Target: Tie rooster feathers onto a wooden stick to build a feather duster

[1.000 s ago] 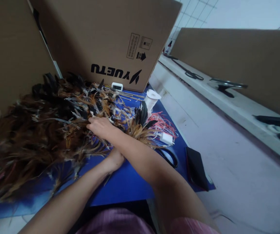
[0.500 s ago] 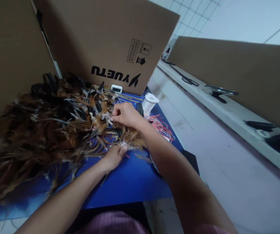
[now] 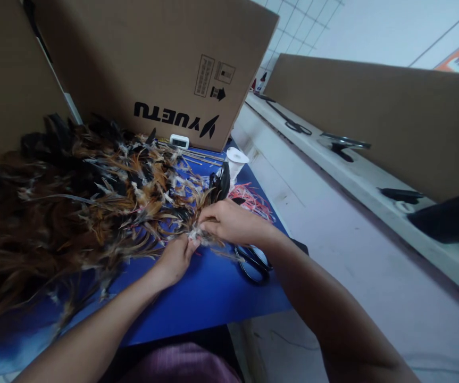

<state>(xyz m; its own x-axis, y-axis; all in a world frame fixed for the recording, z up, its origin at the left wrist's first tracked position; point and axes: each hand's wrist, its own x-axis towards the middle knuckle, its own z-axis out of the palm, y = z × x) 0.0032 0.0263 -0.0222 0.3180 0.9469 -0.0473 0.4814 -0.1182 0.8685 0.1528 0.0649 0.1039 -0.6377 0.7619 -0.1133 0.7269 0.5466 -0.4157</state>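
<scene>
My left hand (image 3: 176,259) is closed near the table's front edge, thumb and fingers pinching the pale quill end of a small feather bundle (image 3: 194,233). Beside it, my right hand (image 3: 231,221) is also closed, with dark feathers (image 3: 222,182) standing up behind its fingers. Its fingertips meet the bundle's quill ends; their exact contact is partly hidden. A big heap of brown, orange and black feathers (image 3: 61,213) spreads to the left over the blue table (image 3: 197,303). Black-handled scissors (image 3: 255,265) lie under my right forearm.
Behind the heap stands a cardboard box (image 3: 141,53). A white spool (image 3: 236,165), pink and white strands (image 3: 255,199), thin sticks (image 3: 201,155) and a small white digital display (image 3: 179,141) are at the back right. A ledge (image 3: 357,173) on the right bears more scissors (image 3: 298,127).
My right hand has come from the heap toward me to the bundle at my left hand, bringing dark feathers. My left hand stays on the bundle. The view has shifted slightly right.
</scene>
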